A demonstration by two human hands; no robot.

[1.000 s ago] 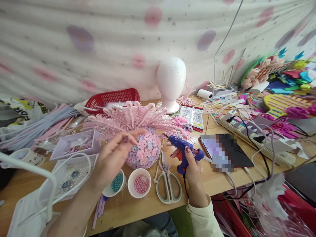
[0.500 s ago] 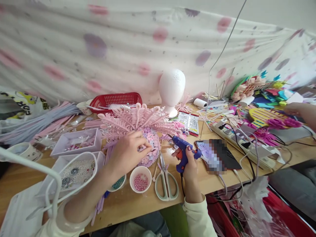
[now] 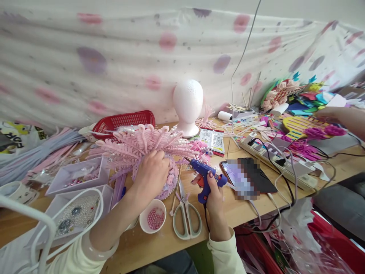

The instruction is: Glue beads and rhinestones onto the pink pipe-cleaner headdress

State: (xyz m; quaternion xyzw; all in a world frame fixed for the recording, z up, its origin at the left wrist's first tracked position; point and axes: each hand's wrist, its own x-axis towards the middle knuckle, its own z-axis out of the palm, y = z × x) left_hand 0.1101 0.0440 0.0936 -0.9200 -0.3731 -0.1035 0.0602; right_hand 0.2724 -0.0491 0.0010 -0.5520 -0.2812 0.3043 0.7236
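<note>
Right hand (image 3: pixel 215 194): fingers wrapped round blue plastic glue gun (image 3: pixel 205 176), long axis oblique, nozzle (image 3: pixel 187 160) pointing far-left; left hand (image 3: pixel 152 175): fingers curled at pink-lilac flowered dome (image 3: pixel 172 179), grasp indiscernible

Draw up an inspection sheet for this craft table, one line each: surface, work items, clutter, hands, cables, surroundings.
Surface: wooden table, crowded.
Work items: blue glue gun, raised; flower-covered dome beside pink fuzzy plumes.
Clutter: scissors, a cup of pink beads and a phone close by.
Hands: right hand grips the glue gun; left hand is at the dome, fingertips partly hidden.
Cables: glue gun's cord hangs below it; black and white cords tangle around the power strip.
Surroundings: spotted cloth behind; another person's arm at far right.
</note>
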